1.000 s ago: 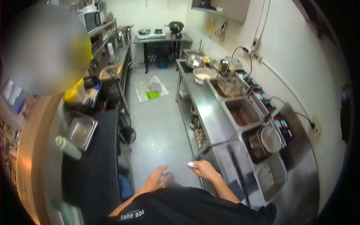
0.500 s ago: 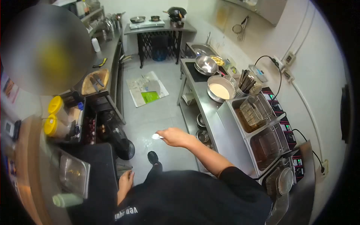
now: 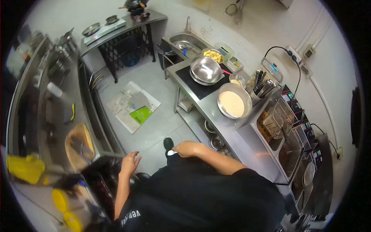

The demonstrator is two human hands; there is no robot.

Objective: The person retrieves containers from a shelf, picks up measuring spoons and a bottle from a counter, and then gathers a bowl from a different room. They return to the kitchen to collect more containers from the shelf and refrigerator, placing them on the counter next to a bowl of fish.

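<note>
Watching remotely here: I've got the small white object pinched in my right hand, poking out left of those fingers. Mostly covered, so can't tell its long axis. My left hand hangs farther left, fingers loosely spread, holding nothing. Bowl of pale liquid sits ahead and right of the right fingers, on the tabletop.

Left of your left hand, knives lie on a cutting board; ahead of both hands, a sheet lies on the floor. Ahead and right of your right hand, the worktop bears a bowl, with a hob beyond; the fryer stands farther right.
</note>
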